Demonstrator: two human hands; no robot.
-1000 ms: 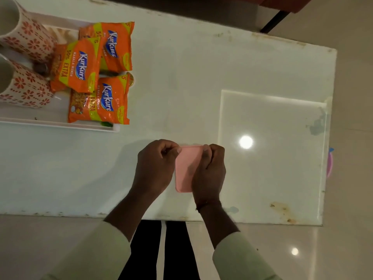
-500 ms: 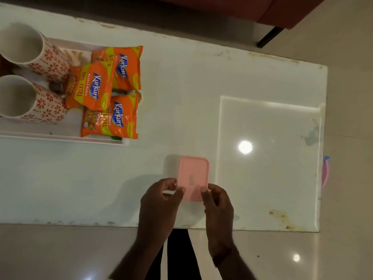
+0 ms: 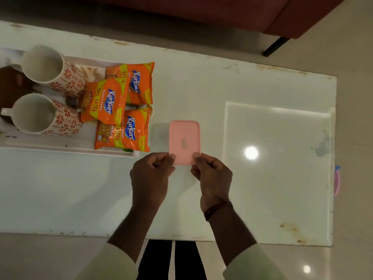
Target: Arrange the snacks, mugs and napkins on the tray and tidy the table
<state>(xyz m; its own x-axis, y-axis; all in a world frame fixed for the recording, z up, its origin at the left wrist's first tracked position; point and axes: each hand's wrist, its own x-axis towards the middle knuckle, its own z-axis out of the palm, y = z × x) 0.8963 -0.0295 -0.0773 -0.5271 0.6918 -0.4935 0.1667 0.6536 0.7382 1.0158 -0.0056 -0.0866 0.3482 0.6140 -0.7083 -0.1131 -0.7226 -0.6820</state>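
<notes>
A folded pink napkin (image 3: 184, 141) is held over the table just right of the white tray (image 3: 66, 147). My left hand (image 3: 151, 174) pinches its near left corner and my right hand (image 3: 212, 174) pinches its near right corner. On the tray lie three orange snack packets (image 3: 113, 100), overlapping one another at the tray's right end. Two white mugs with red flowers stand on the tray's left part, one at the back (image 3: 52, 69) and one at the front (image 3: 42, 115).
The pale glossy table (image 3: 201, 81) has a raised square panel (image 3: 278, 150) on its right side. A dark red sofa (image 3: 222, 11) stands behind the table. A pink object (image 3: 336, 181) peeks out past the table's right edge.
Both hands have carried the pink napkin away from me and to the left, close to the tray. The grip shifted from its sides to its near corners.
</notes>
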